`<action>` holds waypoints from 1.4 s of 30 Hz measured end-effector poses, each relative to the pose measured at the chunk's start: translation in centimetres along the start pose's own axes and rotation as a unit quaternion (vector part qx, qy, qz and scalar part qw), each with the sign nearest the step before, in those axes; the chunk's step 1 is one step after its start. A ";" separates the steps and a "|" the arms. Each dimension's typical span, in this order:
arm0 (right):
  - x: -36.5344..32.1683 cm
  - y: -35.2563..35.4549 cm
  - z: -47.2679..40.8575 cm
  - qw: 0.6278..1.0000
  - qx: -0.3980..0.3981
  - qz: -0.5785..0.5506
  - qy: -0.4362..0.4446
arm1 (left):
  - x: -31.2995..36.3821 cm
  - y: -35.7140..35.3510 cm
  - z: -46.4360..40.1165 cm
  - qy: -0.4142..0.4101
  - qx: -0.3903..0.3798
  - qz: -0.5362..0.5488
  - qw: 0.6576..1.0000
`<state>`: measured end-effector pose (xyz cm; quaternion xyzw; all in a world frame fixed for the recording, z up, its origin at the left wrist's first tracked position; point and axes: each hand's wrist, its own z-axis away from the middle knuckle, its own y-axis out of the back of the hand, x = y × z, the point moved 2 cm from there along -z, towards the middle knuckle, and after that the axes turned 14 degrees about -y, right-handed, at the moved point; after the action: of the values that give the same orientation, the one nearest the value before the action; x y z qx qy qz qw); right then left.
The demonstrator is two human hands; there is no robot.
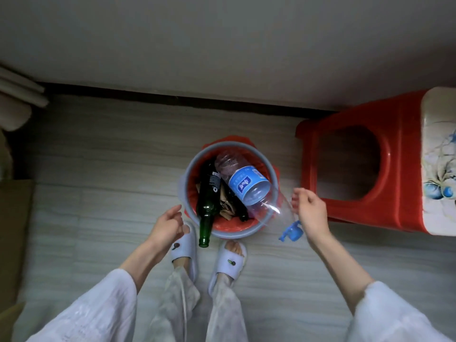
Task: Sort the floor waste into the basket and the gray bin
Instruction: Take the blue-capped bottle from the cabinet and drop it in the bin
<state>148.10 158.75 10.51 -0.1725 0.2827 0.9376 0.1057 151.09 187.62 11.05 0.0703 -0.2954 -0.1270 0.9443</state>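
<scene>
A gray bin (pixel 188 174) with a red liner stands on the floor just ahead of my feet. In it a green glass bottle (pixel 208 201) leans with its neck sticking out over the near rim. A large clear plastic bottle (pixel 246 183) with a blue label lies across the bin, and its blue cap and handle (pixel 291 232) hang out past the right rim. Crumpled brown paper (pixel 225 206) and a second dark bottle (pixel 240 208) lie between them. My left hand (pixel 167 225) hovers by the bin's left rim, fingers relaxed and empty. My right hand (pixel 311 211) is beside the plastic bottle's neck, fingers loosely curled, gripping nothing.
A red plastic stool (pixel 394 169) stands right of the bin against the wall. Brown cardboard (pixel 14 230) lies along the left edge. My feet in white slippers (pixel 185 248) are close to the bin's near side. Pale floorboards surround it. No basket is in view.
</scene>
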 end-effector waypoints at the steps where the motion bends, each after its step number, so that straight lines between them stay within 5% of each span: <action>1: -0.5 -0.5 -1.8 0.999 -0.032 -0.021 -0.028 | -0.1 -0.2 -1.0 -0.001 0.006 0.018 1.000; 8: -1.2 -3.9 -9.7 0.973 -0.180 0.108 -0.099 | -2.2 -1.6 -7.3 0.018 0.032 0.040 0.999; 11: -1.0 -5.0 -10.8 0.973 -0.165 0.138 -0.079 | -3.3 -1.7 -8.0 0.030 0.010 0.036 0.999; 18: -1.4 -5.2 -9.9 0.975 -0.180 0.068 -0.114 | -2.6 -2.3 -8.2 0.011 0.071 0.122 0.990; 27: -8.2 -7.2 -8.8 0.979 -0.188 0.052 -0.055 | 2.8 -0.2 -11.3 -0.037 0.119 0.162 0.979; 42: -6.4 -6.7 -7.7 0.953 -0.217 -0.123 -0.171 | 2.2 3.0 -14.1 -0.057 0.008 0.151 0.987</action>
<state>157.99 159.21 3.66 -0.0615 0.0265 0.9716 0.2271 161.54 190.65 1.31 0.0253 -0.3566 0.0155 0.9338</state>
